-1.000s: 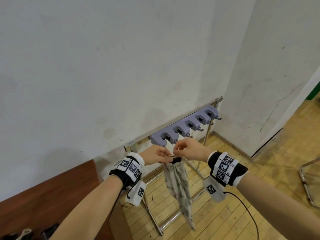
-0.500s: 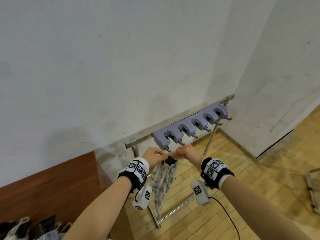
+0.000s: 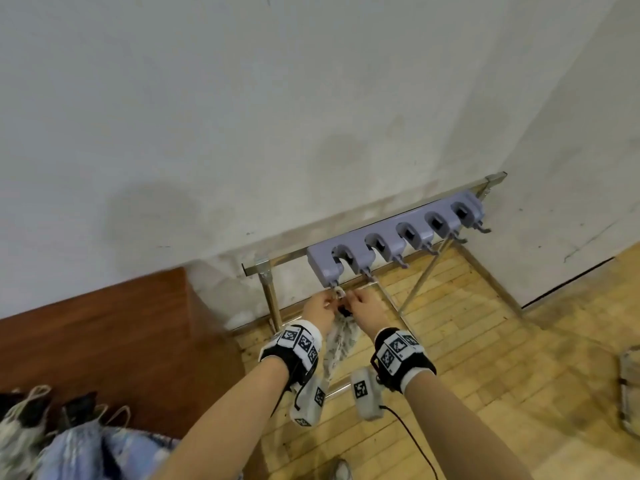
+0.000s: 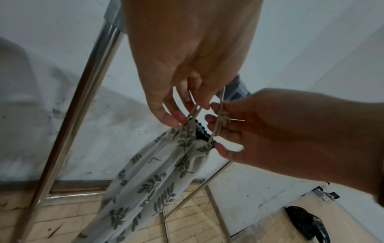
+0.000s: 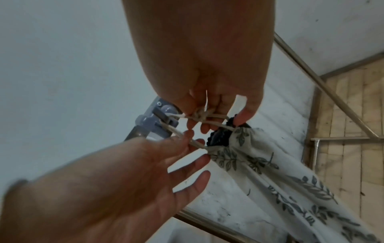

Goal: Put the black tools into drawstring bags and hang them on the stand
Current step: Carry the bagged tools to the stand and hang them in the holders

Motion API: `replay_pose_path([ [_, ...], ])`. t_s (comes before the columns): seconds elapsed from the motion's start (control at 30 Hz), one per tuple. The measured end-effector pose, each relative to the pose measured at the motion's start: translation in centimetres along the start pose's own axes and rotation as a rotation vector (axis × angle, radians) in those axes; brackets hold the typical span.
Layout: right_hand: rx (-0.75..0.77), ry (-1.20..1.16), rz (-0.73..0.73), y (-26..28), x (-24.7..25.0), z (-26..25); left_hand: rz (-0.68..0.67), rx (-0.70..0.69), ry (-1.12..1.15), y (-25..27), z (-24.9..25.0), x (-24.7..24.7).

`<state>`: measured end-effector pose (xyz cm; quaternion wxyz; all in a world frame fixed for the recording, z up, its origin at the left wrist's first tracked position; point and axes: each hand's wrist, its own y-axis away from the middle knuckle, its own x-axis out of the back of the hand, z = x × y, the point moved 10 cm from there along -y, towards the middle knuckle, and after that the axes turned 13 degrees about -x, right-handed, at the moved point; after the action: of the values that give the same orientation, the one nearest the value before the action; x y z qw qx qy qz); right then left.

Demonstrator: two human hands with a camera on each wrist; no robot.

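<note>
A white leaf-print drawstring bag (image 3: 341, 339) hangs between my hands, below the leftmost hook (image 3: 335, 284) of the purple hook rack (image 3: 391, 242) on the metal stand (image 3: 268, 292). A black tool (image 4: 199, 130) pokes out of its gathered mouth. My left hand (image 4: 184, 117) pinches one pair of cords just above the bag (image 4: 158, 172). My right hand (image 5: 207, 120) pinches the knotted cord loop (image 5: 200, 115). In the right wrist view the cords run up to the hook (image 5: 164, 119); whether they sit over it is unclear.
A brown wooden table (image 3: 121, 334) stands to the left of the stand. On it, at the lower left, lie more bags with black tools (image 3: 27, 420) and a blue bag (image 3: 86, 448). The white wall is close behind the rack. Several hooks to the right are bare.
Both hands have carried the bag down and left, from in front of the rack to just under its leftmost hook, and the cords now reach up to that hook.
</note>
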<state>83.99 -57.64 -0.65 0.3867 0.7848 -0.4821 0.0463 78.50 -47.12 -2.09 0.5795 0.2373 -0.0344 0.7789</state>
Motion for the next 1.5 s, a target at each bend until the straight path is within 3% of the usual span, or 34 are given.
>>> replay_pose_path([
  [0.17, 0.027, -0.223, 0.020, 1.6, 2.7, 0.1, 0.097, 0.088, 0.186, 1.7, -1.6, 1.8],
  [0.3, 0.065, -0.438, 0.093, 3.9, 4.3, -1.8, 0.161, 0.156, 0.295, 3.6, -3.4, 6.6],
  [0.4, 0.138, -0.440, 0.127, 6.8, 2.4, -4.7, 0.146, 0.155, 0.236, 6.3, -3.7, 11.5],
  [0.53, 0.264, -0.253, 0.036, 10.9, -5.2, -9.1, 0.046, 0.184, 0.116, 11.2, -5.5, 17.3],
  [0.67, 0.329, 0.070, -0.115, 14.3, -15.8, -11.3, 0.001, 0.264, 0.080, 16.4, -10.3, 23.7],
  [0.8, 0.247, 0.339, -0.287, 16.4, -26.6, -9.1, 0.017, 0.331, 0.016, 21.4, -17.2, 30.0],
  [1.0, 0.039, 0.619, -0.461, 19.9, -38.5, -5.8, 0.020, 0.431, -0.076, 27.8, -26.0, 38.1],
  [1.2, -0.045, 0.615, -0.519, 22.7, -46.2, -4.3, -0.201, 0.433, -0.335, 30.5, -30.0, 38.5],
  [1.5, -0.252, 0.218, -0.330, 20.4, -49.9, -2.8, -0.248, 0.333, -0.098, 31.7, -30.4, 33.6],
])
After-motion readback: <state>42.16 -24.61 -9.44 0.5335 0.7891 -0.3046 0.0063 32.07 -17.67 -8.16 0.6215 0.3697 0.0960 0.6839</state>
